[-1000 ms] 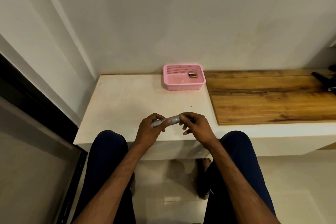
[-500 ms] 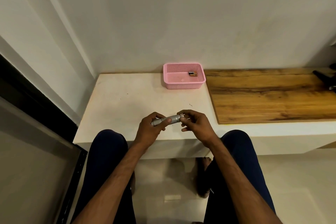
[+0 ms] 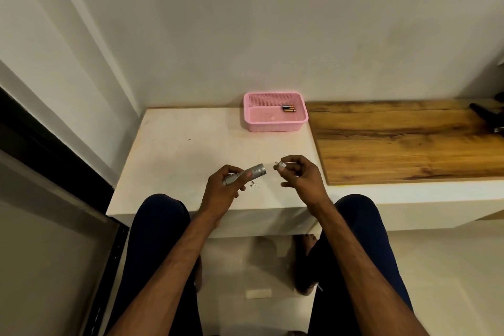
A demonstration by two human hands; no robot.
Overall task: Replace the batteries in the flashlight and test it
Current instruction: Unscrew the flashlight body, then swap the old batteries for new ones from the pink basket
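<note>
My left hand (image 3: 223, 191) grips a small silver flashlight body (image 3: 249, 172), its open end pointing right. A short gap away, my right hand (image 3: 298, 174) pinches the flashlight's end cap (image 3: 281, 165), which shows a small spring, between thumb and fingertips. Both hands hover over the near part of the white table (image 3: 191, 150). At the table's back edge a pink basket (image 3: 275, 124) holds two batteries (image 3: 288, 108) in its right rear corner.
A wooden board (image 3: 403, 142) lies to the right of the white table, with a dark object (image 3: 488, 116) at its far right edge. Small dark specks (image 3: 254, 184) lie on the table under my hands. Walls close the back and left.
The end cap has come off the flashlight. My right hand moved right with it, away from the body, which my left hand still holds.
</note>
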